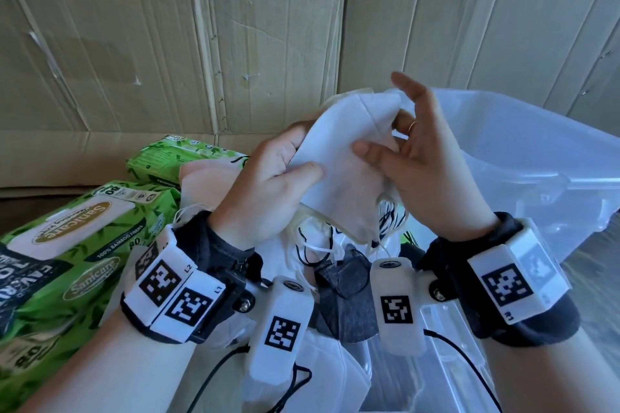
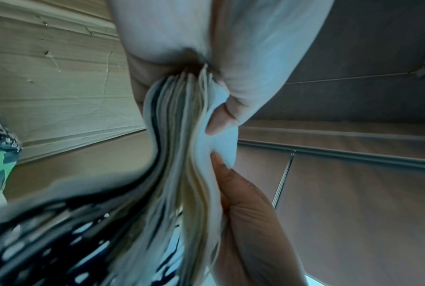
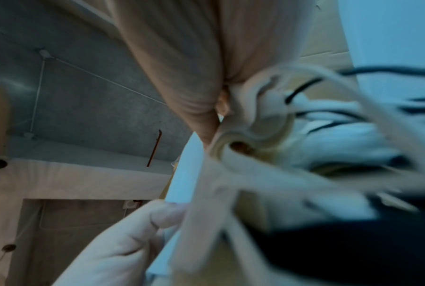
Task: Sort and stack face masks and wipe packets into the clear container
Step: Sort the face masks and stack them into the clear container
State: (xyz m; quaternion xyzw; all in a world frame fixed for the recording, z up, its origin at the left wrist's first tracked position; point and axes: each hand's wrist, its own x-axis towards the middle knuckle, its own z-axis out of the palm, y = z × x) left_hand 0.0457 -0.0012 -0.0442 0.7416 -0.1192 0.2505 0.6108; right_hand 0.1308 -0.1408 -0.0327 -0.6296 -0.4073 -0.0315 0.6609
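Observation:
My left hand (image 1: 302,157) grips a stack of face masks (image 1: 342,157), white one on top, held above the clear container (image 1: 536,157). In the left wrist view the stack (image 2: 181,154) shows several layers, white, cream and black-patterned, pinched under my left thumb. My right hand (image 1: 402,144) is at the stack's right edge. Its thumb (image 2: 238,193) lies on the top mask and its fingers are spread, the index raised. Ear loops (image 3: 267,120) dangle from the stack. Green wipe packets (image 1: 84,235) lie at the left, one more (image 1: 181,154) behind.
Loose masks lie below my wrists, among them a dark grey one (image 1: 345,295) and white ones (image 1: 302,251). A creased cardboard wall (image 1: 167,43) stands close behind everything. The container's rim runs along the right side.

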